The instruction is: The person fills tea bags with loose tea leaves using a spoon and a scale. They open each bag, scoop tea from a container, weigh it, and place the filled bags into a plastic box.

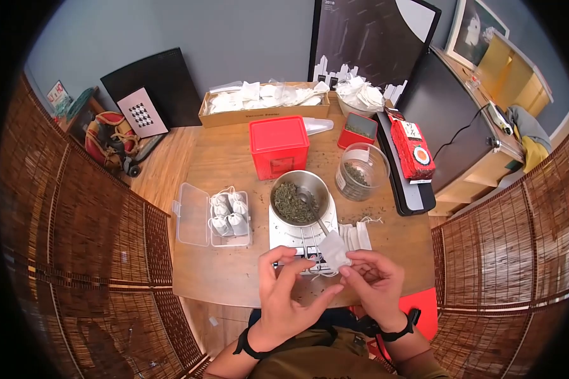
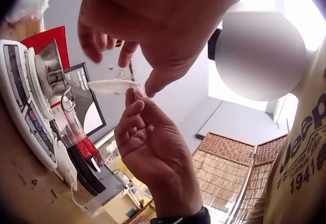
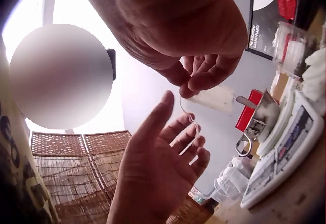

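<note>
Pinching white pouch (image 1: 333,247) at wooden table (image 1: 199,271), right hand (image 1: 380,284); woven screens (image 1: 101,215) flanking.

The right hand (image 2: 155,145) pinched one end of a white drawstring bag (image 2: 111,86); the left hand (image 2: 145,33), thumb apart from its fingers, was near it. A metal pan (image 2: 49,67) sat on a digital scale (image 2: 29,104), a framed poster (image 2: 80,84) beyond.

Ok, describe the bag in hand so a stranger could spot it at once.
On the table, find the scale bearing a pan. Nearer the person, the right hand pinches the bag. It is held up, whereas the bags right of the scale lie down.
</note>
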A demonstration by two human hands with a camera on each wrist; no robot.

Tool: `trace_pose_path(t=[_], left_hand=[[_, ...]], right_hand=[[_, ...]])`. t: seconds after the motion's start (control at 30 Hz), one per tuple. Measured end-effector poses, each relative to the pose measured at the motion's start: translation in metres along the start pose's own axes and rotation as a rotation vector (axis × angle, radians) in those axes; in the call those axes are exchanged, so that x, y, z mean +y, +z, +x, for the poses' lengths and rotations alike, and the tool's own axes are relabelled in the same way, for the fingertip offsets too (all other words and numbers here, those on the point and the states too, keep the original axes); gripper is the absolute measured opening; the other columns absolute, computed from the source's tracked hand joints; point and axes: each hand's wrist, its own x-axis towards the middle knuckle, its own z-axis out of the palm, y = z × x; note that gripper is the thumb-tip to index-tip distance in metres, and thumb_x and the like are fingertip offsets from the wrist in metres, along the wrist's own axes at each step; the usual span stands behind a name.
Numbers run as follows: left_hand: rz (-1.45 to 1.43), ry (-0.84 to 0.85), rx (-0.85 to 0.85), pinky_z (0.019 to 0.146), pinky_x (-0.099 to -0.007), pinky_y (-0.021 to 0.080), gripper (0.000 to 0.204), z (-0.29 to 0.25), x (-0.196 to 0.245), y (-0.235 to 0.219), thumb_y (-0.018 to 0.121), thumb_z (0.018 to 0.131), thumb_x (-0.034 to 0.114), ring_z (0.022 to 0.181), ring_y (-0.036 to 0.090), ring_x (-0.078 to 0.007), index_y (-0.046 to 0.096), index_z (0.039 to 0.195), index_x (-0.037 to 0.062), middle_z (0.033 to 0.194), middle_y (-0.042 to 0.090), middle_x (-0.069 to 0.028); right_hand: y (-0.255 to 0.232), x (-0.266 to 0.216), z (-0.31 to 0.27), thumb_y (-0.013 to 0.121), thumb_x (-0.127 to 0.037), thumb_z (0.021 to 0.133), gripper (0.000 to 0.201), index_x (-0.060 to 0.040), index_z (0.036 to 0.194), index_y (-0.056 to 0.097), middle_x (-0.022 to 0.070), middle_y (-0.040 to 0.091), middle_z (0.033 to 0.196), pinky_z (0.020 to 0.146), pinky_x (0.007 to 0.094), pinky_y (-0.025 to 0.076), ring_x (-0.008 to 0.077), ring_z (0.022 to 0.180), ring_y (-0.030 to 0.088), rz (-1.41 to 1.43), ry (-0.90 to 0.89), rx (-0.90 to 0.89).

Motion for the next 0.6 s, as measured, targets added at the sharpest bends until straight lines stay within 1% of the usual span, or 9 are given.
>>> trace_pose_path(t=[0.07, 0.17, 0.2, 0.27, 0.3, 0.37, 0.5, 0.57, 0.6], left_hand=[[0.094, 0.169, 0.119, 0.074, -0.0318, 0.055, 0.046, 0.001, 0.002, -0.003, 0.098, 0.073, 0.006, 0.103, 0.065, -0.0245, 0.072, 0.111, 0.0016, 0.105, 0.07, -0.0122], [0.107, 0.224, 0.049, 0.077, -0.0304, 0.054, 0.041, 0.003, -0.007, 0.0, 0.095, 0.078, 0.002, 0.097, 0.066, -0.0213, 0.073, 0.112, 0.0008, 0.101, 0.072, -0.0116], [0.109, 0.225, 0.052, 0.077, -0.0304, 0.054, 0.041, -0.001, -0.011, 0.003, 0.095, 0.078, 0.002, 0.097, 0.066, -0.0213, 0.073, 0.112, 0.0008, 0.101, 0.072, -0.0116], [-0.218, 0.019, -0.043, 0.075, -0.03, 0.053, 0.032, -0.007, -0.016, 0.011, 0.088, 0.083, -0.003, 0.088, 0.068, -0.0192, 0.073, 0.112, -0.0011, 0.096, 0.074, -0.0116], [-0.216, 0.02, -0.042, 0.075, -0.03, 0.053, 0.032, -0.008, -0.017, 0.013, 0.088, 0.083, -0.003, 0.088, 0.068, -0.0192, 0.073, 0.112, -0.0011, 0.096, 0.074, -0.0116], [-0.247, 0.081, -0.005, 0.074, -0.0289, 0.053, 0.025, -0.008, -0.016, 0.014, 0.082, 0.088, -0.008, 0.08, 0.069, -0.0181, 0.074, 0.111, -0.0026, 0.092, 0.075, -0.0118], [-0.179, 0.045, 0.02, 0.07, -0.0285, 0.053, 0.021, -0.013, -0.017, 0.013, 0.08, 0.089, -0.008, 0.08, 0.069, -0.0182, 0.073, 0.108, -0.0036, 0.092, 0.075, -0.0122], [-0.114, 0.025, 0.089, 0.067, -0.0295, 0.053, 0.015, -0.016, -0.015, 0.015, 0.079, 0.091, -0.007, 0.078, 0.07, -0.02, 0.072, 0.103, -0.0039, 0.09, 0.074, -0.0133], [-0.114, 0.026, 0.089, 0.067, -0.0295, 0.053, 0.015, -0.016, -0.015, 0.016, 0.079, 0.091, -0.007, 0.078, 0.07, -0.02, 0.072, 0.103, -0.0039, 0.09, 0.074, -0.0133]], right_hand=[[-0.001, 0.003, -0.001, 0.076, 0.009, 0.097, 0.032, 0.0049, 0.128, 0.069, 0.0113, 0.077, 0.105, 0.079, 0.0253, 0.059, 0.0137, 0.092, 0.076, -0.052, -0.096, -0.006], [0.006, 0.004, -0.003, 0.077, 0.009, 0.096, 0.036, 0.0039, 0.13, 0.066, 0.0126, 0.078, 0.105, 0.078, 0.0256, 0.059, 0.0142, 0.093, 0.076, 0.001, -0.135, 0.014], [0.008, 0.005, -0.003, 0.077, 0.009, 0.096, 0.036, 0.0039, 0.13, 0.066, 0.0126, 0.078, 0.105, 0.078, 0.0256, 0.059, 0.0142, 0.093, 0.076, 0.002, -0.136, 0.011], [0.013, 0.005, -0.003, 0.078, 0.008, 0.096, 0.04, 0.0032, 0.132, 0.061, 0.0122, 0.078, 0.105, 0.078, 0.0253, 0.059, 0.0137, 0.093, 0.076, 0.08, -0.131, 0.019], [0.012, 0.006, -0.004, 0.078, 0.008, 0.096, 0.04, 0.0032, 0.132, 0.061, 0.0122, 0.078, 0.105, 0.078, 0.0253, 0.059, 0.0137, 0.093, 0.076, 0.081, -0.132, 0.018], [0.009, 0.011, -0.005, 0.077, 0.008, 0.096, 0.04, 0.0024, 0.131, 0.06, 0.0117, 0.079, 0.106, 0.078, 0.0248, 0.059, 0.0128, 0.094, 0.076, 0.01, -0.128, -0.002], [0.015, 0.008, -0.007, 0.077, 0.01, 0.094, 0.04, 0.0022, 0.128, 0.058, 0.0116, 0.077, 0.104, 0.08, 0.0257, 0.059, 0.0128, 0.093, 0.075, -0.086, -0.144, -0.007], [0.016, 0.01, -0.009, 0.078, 0.009, 0.094, 0.039, 0.0005, 0.127, 0.058, 0.0082, 0.075, 0.102, 0.076, 0.0226, 0.055, 0.0102, 0.09, 0.072, -0.202, -0.198, -0.002], [0.018, 0.013, -0.009, 0.078, 0.009, 0.094, 0.039, 0.0005, 0.127, 0.058, 0.0082, 0.075, 0.102, 0.076, 0.0226, 0.055, 0.0102, 0.09, 0.072, -0.202, -0.199, -0.003]])
